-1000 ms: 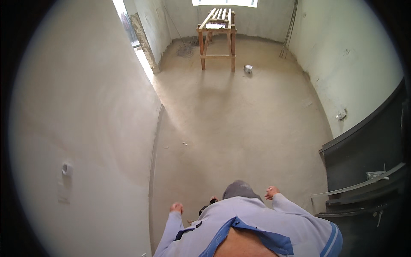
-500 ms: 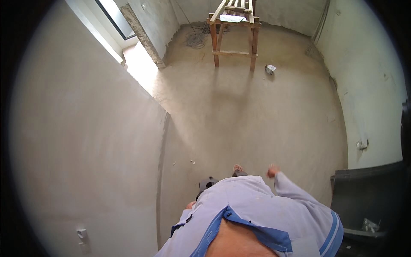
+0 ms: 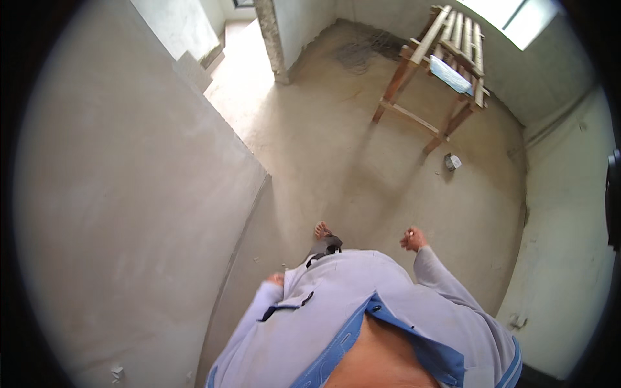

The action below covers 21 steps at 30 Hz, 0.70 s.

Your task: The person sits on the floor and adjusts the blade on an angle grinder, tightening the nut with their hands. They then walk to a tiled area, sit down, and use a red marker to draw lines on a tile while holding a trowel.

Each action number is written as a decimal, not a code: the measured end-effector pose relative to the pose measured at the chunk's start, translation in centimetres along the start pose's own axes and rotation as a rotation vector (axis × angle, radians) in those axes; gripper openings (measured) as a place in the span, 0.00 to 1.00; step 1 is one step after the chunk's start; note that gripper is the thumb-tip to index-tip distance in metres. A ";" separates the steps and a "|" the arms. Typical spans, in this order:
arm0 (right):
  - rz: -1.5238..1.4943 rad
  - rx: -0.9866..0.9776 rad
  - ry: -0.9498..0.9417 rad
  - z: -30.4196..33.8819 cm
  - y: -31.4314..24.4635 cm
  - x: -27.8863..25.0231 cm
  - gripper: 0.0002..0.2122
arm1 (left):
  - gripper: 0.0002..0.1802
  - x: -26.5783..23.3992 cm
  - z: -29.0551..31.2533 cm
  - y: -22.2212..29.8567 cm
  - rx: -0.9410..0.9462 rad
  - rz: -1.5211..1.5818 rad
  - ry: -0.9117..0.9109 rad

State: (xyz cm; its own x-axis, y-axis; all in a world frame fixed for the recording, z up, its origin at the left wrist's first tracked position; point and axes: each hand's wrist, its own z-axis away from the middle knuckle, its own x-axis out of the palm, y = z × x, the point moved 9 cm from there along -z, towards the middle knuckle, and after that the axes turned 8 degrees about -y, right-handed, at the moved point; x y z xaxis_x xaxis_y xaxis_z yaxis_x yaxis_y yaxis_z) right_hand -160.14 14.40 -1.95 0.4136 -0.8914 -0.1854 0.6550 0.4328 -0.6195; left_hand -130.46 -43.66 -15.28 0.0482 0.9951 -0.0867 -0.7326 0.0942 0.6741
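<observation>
My right hand [image 3: 413,239] hangs out ahead of my body with its fingers curled. A small pale spot shows at the fingers, too small to name. My left hand [image 3: 277,279] is low beside my hip, largely covered by the shirt, so its fingers cannot be made out. Neither hand touches anything around it. I wear a light shirt [image 3: 362,278] with blue trim, and one bare foot [image 3: 321,229] is forward on the concrete floor [image 3: 336,168].
A wooden slatted trestle [image 3: 446,84] stands ahead on the right, a pale sheet [image 3: 451,75] on its near end. By its leg lies a crumpled silvery packet [image 3: 452,161]. Coiled wires [image 3: 356,57] lie far back. A plastered wall [image 3: 129,194] rises on the left, a doorway beyond it.
My view has turned left and moved forward; the trestle now appears farther right. The black panel at lower right has mostly left view. My right hand shows more fully, and a foot has stepped ahead.
</observation>
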 end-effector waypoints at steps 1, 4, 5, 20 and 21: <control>-0.076 0.087 -0.074 -0.9 1.5 1.2 0.09 | 0.14 -2.1 -2.2 1.6 0.062 0.086 0.013; 0.771 -0.085 0.107 -3.4 5.3 -1.8 0.14 | 0.22 -6.4 -6.6 22.6 0.066 -0.255 0.161; 0.682 0.058 0.097 -3.2 4.7 -0.8 0.16 | 0.21 -8.2 -7.5 27.2 0.059 -0.165 0.168; 0.367 0.035 -0.392 -44.5 -49.9 0.4 0.15 | 0.27 -7.6 -29.8 53.3 0.377 -0.202 -0.001; 0.459 -0.090 -0.458 -46.1 -57.1 2.3 0.15 | 0.25 -8.2 -30.7 54.8 0.401 -0.281 0.035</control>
State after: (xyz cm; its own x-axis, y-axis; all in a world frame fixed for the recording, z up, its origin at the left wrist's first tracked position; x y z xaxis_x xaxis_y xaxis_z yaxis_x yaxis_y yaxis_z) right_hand -225.74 -18.55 -2.18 0.8792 -0.4626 -0.1142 0.3009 0.7248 -0.6198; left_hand -191.85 -47.59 -0.14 0.1783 0.9285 -0.3258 -0.3748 0.3703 0.8499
